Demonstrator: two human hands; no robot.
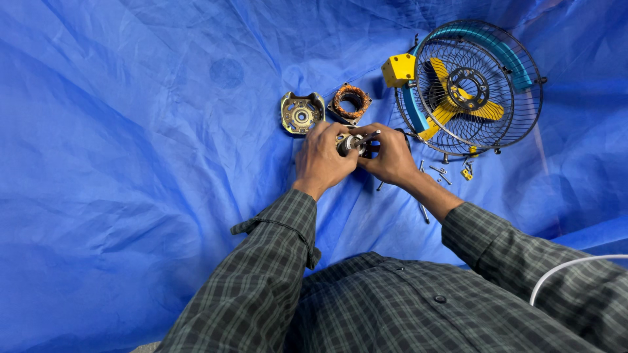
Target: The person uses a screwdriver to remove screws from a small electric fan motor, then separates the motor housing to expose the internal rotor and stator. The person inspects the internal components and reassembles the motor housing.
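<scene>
My left hand and my right hand meet in the middle of the view, both closed around a small metal motor rotor with a shaft that shows between the fingers. Just beyond the hands lie a gold-coloured motor end cover and a stator ring with copper windings. Further right stands a round wire fan guard with yellow blades and a yellow box on its left rim.
Everything rests on a crumpled blue tarpaulin. Several loose screws and small parts lie right of my right wrist, under the fan guard. A white cable crosses my right sleeve.
</scene>
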